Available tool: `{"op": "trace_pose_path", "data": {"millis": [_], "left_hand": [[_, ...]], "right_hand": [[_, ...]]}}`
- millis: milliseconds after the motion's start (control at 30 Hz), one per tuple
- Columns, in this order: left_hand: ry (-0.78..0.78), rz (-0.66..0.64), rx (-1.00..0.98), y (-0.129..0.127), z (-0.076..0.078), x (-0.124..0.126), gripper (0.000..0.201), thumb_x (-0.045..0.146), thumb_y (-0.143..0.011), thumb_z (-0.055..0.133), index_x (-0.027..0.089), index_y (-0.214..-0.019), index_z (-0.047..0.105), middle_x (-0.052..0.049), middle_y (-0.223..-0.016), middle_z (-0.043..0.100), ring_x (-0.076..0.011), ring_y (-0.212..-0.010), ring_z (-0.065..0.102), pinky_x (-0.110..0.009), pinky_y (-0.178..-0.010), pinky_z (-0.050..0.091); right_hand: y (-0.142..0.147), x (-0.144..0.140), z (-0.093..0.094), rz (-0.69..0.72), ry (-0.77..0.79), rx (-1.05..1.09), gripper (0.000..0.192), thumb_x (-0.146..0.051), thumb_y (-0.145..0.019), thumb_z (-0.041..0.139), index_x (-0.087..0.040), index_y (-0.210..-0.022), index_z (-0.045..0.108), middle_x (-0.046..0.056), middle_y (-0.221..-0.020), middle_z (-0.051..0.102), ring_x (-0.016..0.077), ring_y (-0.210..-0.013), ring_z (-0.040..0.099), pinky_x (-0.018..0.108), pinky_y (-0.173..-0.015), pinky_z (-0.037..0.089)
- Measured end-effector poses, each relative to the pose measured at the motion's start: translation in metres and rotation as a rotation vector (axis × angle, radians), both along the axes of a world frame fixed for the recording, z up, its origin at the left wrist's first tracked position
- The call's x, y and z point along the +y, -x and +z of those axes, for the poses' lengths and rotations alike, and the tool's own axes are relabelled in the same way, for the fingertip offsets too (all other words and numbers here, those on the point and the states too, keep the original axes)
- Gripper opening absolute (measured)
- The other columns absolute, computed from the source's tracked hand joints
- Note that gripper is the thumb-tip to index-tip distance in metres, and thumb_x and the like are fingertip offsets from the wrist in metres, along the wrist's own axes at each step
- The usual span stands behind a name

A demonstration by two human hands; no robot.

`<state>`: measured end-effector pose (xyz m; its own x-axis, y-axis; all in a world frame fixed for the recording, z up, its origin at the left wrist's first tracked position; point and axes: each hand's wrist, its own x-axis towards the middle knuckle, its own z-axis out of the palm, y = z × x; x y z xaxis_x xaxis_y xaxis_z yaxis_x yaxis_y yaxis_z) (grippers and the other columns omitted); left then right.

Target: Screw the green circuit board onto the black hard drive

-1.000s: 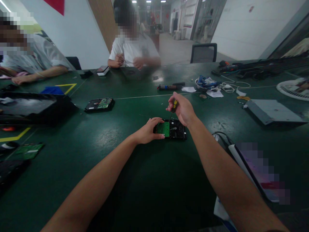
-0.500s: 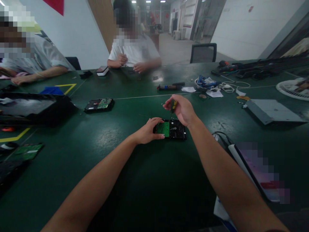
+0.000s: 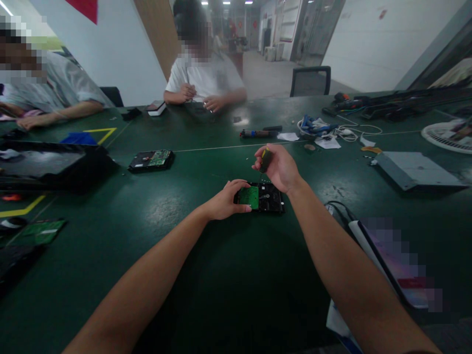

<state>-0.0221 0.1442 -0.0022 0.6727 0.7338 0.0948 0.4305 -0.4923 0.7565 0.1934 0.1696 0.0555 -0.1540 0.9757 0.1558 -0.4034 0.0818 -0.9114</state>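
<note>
A black hard drive (image 3: pixel 272 198) with a green circuit board (image 3: pixel 249 197) lies flat on the green table (image 3: pixel 221 265). My left hand (image 3: pixel 229 199) grips its left end, thumb on the near edge and fingers on the far edge. Above the drive, my right hand (image 3: pixel 279 166) is closed round the yellow and black handle of a screwdriver (image 3: pixel 265 160). The shaft points down at the drive's far edge by the board; whether the tip sits in a screw is too small to tell. Several tiny bright bits lie near that edge.
Another hard drive (image 3: pixel 151 161) lies to the left, beyond it a large black casing (image 3: pixel 55 164). On the right are a grey metal box (image 3: pixel 418 169), a phone-like device (image 3: pixel 394 260) on a stand, and a white basket (image 3: pixel 448 136). Two people sit across the table.
My right hand has turned the screwdriver, its fingers curling more closely round the handle. The left hand and the hard drive stay in place.
</note>
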Motion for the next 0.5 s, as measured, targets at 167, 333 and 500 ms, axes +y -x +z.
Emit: {"op": "trace_pose_path", "data": {"millis": [167, 333, 500], "left_hand": [[-0.017, -0.007, 0.011, 0.0002, -0.0002, 0.0008, 0.073, 0.046, -0.081, 0.079, 0.025, -0.145, 0.050, -0.015, -0.152, 0.048, -0.0370, -0.141, 0.045, -0.062, -0.121, 0.029], [-0.011, -0.005, 0.007, 0.0004, -0.0001, 0.0008, 0.072, 0.046, -0.081, 0.079, 0.026, -0.144, 0.051, -0.014, -0.152, 0.048, -0.0364, -0.141, 0.046, -0.061, -0.121, 0.030], [-0.009, -0.005, 0.010, -0.0003, 0.0015, -0.0002, 0.072, 0.046, -0.081, 0.079, 0.025, -0.144, 0.051, -0.015, -0.152, 0.048, -0.0371, -0.141, 0.045, -0.061, -0.120, 0.031]], "right_hand": [[0.0012, -0.0014, -0.0003, -0.019, -0.001, 0.031, 0.021, -0.042, -0.083, 0.074, -0.024, -0.078, 0.064, 0.000, -0.081, 0.061, 0.0169, -0.075, 0.063, 0.037, -0.082, 0.055], [0.0016, -0.0034, 0.0031, 0.030, 0.033, 0.014, 0.027, -0.049, -0.086, 0.070, -0.025, -0.079, 0.062, -0.002, -0.069, 0.056, 0.0166, -0.068, 0.059, 0.039, -0.085, 0.055], [-0.0018, 0.0007, -0.0001, 0.068, 0.000, 0.022, 0.044, -0.063, -0.091, 0.058, -0.022, -0.083, 0.071, -0.001, -0.070, 0.054, 0.0153, -0.064, 0.054, 0.036, -0.078, 0.055]]}}
